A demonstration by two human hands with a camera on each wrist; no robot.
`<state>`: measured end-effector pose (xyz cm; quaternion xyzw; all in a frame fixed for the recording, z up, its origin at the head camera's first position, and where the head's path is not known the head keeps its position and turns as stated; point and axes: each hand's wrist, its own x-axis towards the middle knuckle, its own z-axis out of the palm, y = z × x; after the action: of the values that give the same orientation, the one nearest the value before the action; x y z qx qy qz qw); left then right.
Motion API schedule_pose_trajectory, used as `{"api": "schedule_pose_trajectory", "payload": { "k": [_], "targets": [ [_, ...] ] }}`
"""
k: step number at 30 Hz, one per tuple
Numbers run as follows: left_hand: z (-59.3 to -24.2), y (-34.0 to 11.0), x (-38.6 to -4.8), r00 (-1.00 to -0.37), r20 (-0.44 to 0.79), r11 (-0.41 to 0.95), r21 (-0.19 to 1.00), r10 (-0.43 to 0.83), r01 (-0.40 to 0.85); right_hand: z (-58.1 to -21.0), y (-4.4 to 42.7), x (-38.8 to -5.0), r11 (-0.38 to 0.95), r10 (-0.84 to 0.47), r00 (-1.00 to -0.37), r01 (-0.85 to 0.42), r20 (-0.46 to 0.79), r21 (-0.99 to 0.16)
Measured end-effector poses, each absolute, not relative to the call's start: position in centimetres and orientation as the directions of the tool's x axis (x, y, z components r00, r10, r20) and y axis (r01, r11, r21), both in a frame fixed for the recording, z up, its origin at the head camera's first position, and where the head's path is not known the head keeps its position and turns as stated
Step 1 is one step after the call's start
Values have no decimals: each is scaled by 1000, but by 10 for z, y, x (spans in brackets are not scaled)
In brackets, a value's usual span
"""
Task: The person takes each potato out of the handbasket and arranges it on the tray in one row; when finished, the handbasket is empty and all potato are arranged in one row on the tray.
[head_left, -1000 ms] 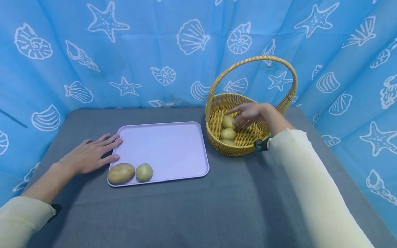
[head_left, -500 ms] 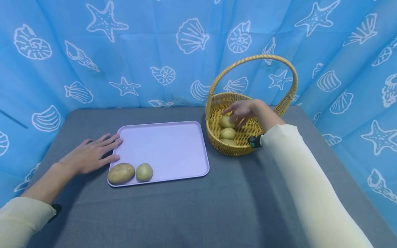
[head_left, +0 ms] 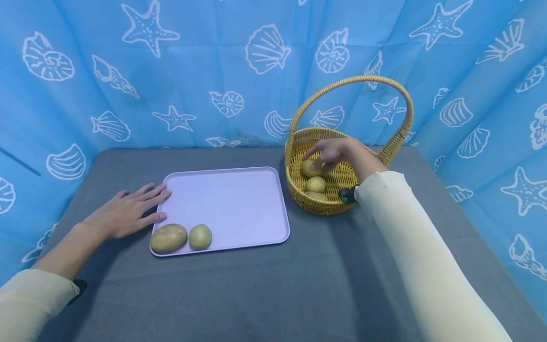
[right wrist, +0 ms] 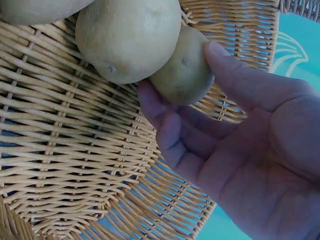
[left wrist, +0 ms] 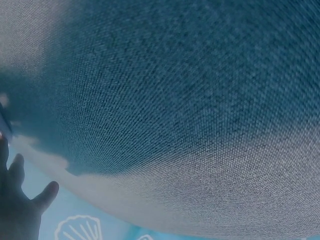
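Inside the wicker basket (head_left: 299,197), my right hand (head_left: 335,151) has its thumb and fingers about the farthest potato (head_left: 309,168). The right wrist view shows the thumb on one side of that potato (right wrist: 185,70) and curled fingers on the other, pinching it. A second potato (head_left: 315,184) lies just in front of it, and a third (head_left: 317,195) sits partly hidden by the basket rim. My left hand (head_left: 124,213) lies spread flat, fingertips over the left edge of the lilac tray (head_left: 231,204). A long potato (head_left: 168,238) and a rounder potato (head_left: 200,237) rest in the tray's near-left corner.
A tall arched handle (head_left: 352,80) rises over the basket. Grey cloth (head_left: 239,294) covers the table, which ends at the back against a blue curtain (head_left: 205,61) printed with shells and starfish. The tray stands left of the basket.
My right hand has shifted slightly left and closed its fingers about the far potato, which has moved a little left in the basket. The left hand has stayed in place.
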<state>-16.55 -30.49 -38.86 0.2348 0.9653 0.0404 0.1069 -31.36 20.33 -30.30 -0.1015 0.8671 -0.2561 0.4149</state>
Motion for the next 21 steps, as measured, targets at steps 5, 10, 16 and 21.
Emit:
{"api": "schedule_pose_trajectory", "payload": {
  "k": [5,10,16,21],
  "targets": [
    [-389,-304,-167,-867,-191,888,121,460,444,-304,202,-314,834,-393,-644,52,-657,-550],
    [-388,-303,-168,-863,-180,882,122,472,456,-302,207,-312,812,-448,-665,-23,-597,-583],
    [-386,-303,-168,-863,-183,882,118,471,456,-295,214,-307,757,-509,-677,-60,-531,-650],
    [-386,-303,-166,-866,-197,888,118,460,445,-286,213,-302,728,-546,-682,-101,-486,-678]
  ]
}}
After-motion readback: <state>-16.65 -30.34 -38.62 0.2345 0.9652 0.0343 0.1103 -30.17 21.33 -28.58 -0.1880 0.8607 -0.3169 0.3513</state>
